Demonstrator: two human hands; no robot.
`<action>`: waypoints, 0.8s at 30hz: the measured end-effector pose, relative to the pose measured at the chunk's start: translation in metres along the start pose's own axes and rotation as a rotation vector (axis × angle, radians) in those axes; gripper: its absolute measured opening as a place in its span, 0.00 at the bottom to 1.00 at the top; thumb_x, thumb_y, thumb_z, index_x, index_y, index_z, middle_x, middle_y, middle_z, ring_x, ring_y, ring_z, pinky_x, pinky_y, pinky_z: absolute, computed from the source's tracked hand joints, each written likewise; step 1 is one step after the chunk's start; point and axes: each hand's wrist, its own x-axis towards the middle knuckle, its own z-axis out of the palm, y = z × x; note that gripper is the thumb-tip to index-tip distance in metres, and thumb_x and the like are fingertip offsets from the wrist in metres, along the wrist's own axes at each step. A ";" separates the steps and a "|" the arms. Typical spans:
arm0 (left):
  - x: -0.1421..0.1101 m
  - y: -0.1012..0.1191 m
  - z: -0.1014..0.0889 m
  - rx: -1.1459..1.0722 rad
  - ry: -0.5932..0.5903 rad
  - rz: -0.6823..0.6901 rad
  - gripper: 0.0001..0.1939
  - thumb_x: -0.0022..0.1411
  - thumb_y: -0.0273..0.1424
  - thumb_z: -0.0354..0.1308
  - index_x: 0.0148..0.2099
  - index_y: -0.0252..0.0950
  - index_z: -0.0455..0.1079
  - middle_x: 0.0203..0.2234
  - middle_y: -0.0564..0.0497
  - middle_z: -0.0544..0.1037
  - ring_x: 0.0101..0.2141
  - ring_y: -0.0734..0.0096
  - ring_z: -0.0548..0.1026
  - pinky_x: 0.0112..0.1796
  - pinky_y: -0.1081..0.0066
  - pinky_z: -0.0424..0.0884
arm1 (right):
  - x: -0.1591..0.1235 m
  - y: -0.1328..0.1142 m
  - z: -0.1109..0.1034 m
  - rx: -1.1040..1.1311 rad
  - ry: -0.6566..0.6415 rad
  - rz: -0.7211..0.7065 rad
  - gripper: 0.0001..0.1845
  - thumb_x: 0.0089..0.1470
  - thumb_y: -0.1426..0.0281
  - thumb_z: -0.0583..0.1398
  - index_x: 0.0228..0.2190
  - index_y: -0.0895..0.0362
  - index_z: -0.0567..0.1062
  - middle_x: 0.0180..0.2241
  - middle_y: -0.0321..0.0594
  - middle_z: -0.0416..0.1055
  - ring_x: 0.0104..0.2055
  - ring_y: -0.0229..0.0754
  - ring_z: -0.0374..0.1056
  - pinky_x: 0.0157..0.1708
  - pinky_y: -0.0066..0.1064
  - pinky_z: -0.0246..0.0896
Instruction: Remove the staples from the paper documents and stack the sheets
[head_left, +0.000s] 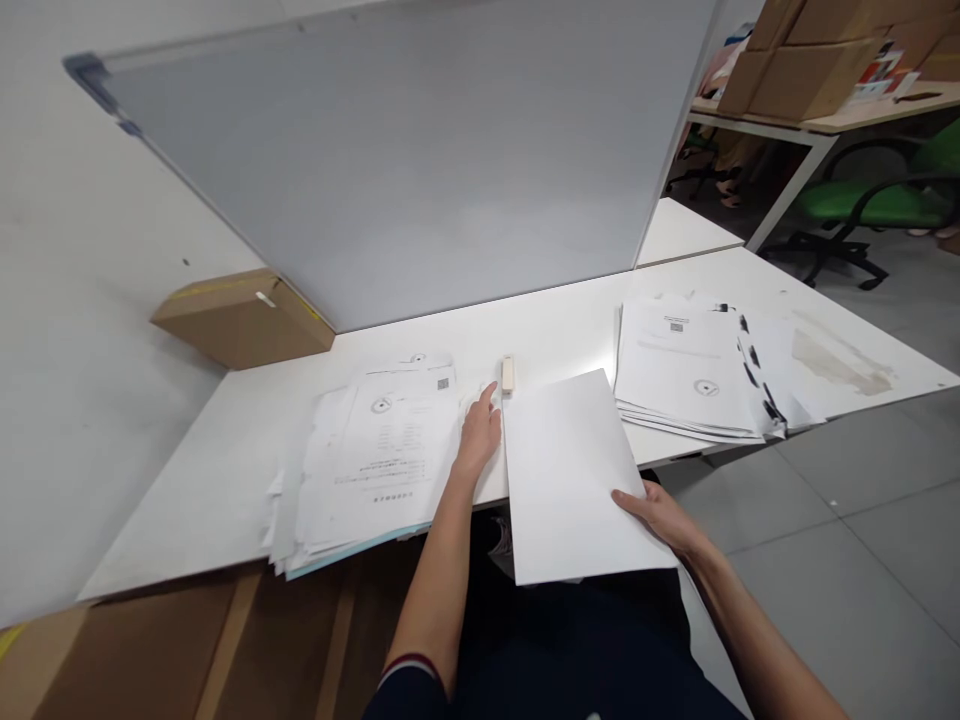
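My right hand [660, 518] grips the lower right edge of a blank white sheaf of paper [570, 470] that juts over the table's front edge. My left hand [478, 432] rests on the white table [217, 470] with its fingers stretched toward a small cream stapler [508, 373] just beyond the fingertips. To its left lies a pile of printed sheets [375, 460]. A second printed stack [686, 370] sits to the right.
A large whiteboard [420, 160] leans upright along the table's back. A cardboard box [240, 318] sits at the far left. At the far right stand a green office chair [877, 205] and a table with cartons [810, 55]. Grey tiled floor lies to the right.
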 end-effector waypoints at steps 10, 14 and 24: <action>0.004 0.012 0.000 0.121 -0.070 -0.039 0.25 0.63 0.27 0.40 0.61 0.46 0.57 0.36 0.46 0.64 0.35 0.64 0.69 0.40 0.65 0.65 | 0.005 0.000 0.005 0.022 -0.022 -0.019 0.22 0.46 0.60 0.63 0.40 0.60 0.75 0.34 0.45 0.77 0.34 0.48 0.74 0.33 0.34 0.69; 0.006 0.012 0.000 0.143 -0.093 -0.060 0.26 0.62 0.26 0.39 0.61 0.47 0.57 0.38 0.45 0.63 0.34 0.65 0.70 0.39 0.65 0.65 | 0.005 -0.001 0.005 -0.028 0.003 -0.028 0.21 0.45 0.59 0.63 0.39 0.61 0.75 0.34 0.45 0.77 0.34 0.49 0.74 0.32 0.33 0.69; -0.043 0.006 -0.009 0.120 0.028 0.154 0.23 0.64 0.32 0.42 0.61 0.40 0.56 0.47 0.44 0.68 0.46 0.61 0.67 0.46 0.62 0.64 | -0.007 -0.062 -0.064 -0.177 0.531 -0.138 0.17 0.42 0.63 0.65 0.34 0.61 0.74 0.31 0.48 0.77 0.30 0.48 0.73 0.24 0.31 0.68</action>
